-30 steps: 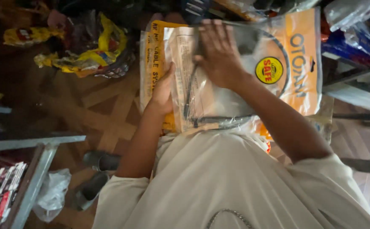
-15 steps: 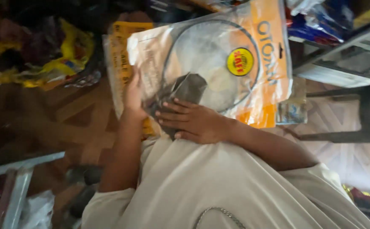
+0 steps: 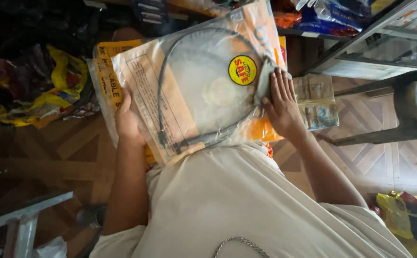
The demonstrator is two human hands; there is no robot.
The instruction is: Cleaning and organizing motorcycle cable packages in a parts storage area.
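Currently, left hand (image 3: 128,122): gripping the left edge of the clear cable packet (image 3: 194,91).
Right hand (image 3: 281,105): lying flat, fingers spread, pressing the packet's right edge.

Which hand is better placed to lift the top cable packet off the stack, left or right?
Probably the left hand: it already grips the edge of the top cable packet. The right hand only lies flat with fingers spread over the grey cloth on the packet's other edge.
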